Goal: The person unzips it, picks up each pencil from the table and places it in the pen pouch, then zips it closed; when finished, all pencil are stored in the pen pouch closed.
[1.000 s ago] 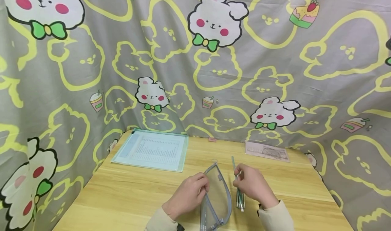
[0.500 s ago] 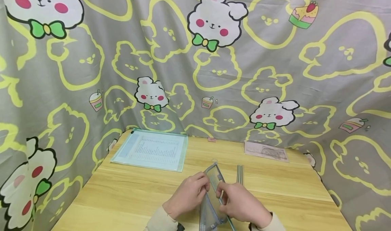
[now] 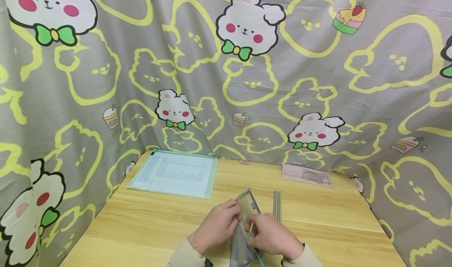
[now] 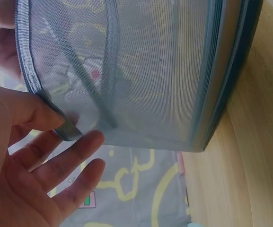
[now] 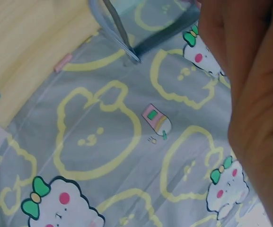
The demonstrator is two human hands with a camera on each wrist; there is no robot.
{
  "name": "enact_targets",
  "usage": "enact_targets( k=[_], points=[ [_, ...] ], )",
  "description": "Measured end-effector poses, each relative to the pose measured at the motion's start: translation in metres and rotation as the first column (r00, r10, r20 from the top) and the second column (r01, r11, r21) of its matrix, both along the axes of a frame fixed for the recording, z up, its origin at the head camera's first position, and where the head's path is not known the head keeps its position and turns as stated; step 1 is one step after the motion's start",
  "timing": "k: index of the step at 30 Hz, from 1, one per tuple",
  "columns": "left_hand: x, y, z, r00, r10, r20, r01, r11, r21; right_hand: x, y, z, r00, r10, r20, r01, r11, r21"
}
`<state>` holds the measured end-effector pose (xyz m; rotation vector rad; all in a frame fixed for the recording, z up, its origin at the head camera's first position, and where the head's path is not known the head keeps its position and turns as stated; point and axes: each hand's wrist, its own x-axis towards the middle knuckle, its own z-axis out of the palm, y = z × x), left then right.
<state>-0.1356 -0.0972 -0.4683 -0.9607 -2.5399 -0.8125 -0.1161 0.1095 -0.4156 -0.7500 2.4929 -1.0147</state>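
Two hands work at a mesh pouch [image 3: 241,244], which stands near the front of the wooden table [image 3: 141,227], its far corner pointing away from the person and a small ring [image 3: 248,186] at that corner. The left hand [image 3: 218,224] is clamped on the pouch's near-left edge: in the left wrist view the thumb lies on the edge band and two other fingers spread apart from it. The right hand [image 3: 270,233] is closed on a teal pencil [image 3: 260,258], its thumb and fingers pinching the shaft over the pouch's opening; the pencil slants, its lower end toward the person. Through the mesh, the left wrist view shows a dark slanting shaft, though whether it lies inside the pouch or behind it I cannot tell. The right wrist view catches only part of the right hand, with the fingertips out of sight. Just beyond the right hand lie more pencils [image 3: 277,204], side by side, their near ends hidden by it. At the back left of the table rests a pale blue folder [image 3: 173,175] with a printed sheet; at the back right, a pinkish paper [image 3: 307,175]; between them, a small pink block [image 3: 244,162] near a grey cartoon curtain [image 3: 208,75]
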Motion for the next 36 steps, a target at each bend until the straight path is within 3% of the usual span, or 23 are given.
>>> enact_targets(
  k=[5, 10, 17, 36],
  points=[
    [0.001, 0.000, -0.001, 1.000, -0.018, -0.009, 0.018, 1.000, 0.000, -0.004, -0.006, -0.007, 0.997, -0.067, 0.030, 0.067, 0.997, -0.031],
    [0.001, 0.000, -0.001, 0.999, -0.027, -0.030, 0.027, 1.000, 0.000, -0.008, -0.010, -0.010, 0.994, -0.105, -0.019, 0.104, 0.994, -0.033],
    [0.000, -0.001, -0.001, 0.998, -0.050, -0.038, 0.049, 0.999, -0.019, -0.012, -0.016, -0.015, 0.989, -0.127, -0.077, 0.125, 0.992, -0.034],
    [0.001, 0.000, -0.001, 0.997, -0.071, -0.023, 0.072, 0.997, 0.005, -0.021, -0.017, -0.028, 0.983, -0.170, -0.070, 0.170, 0.985, 0.001]
  ],
)
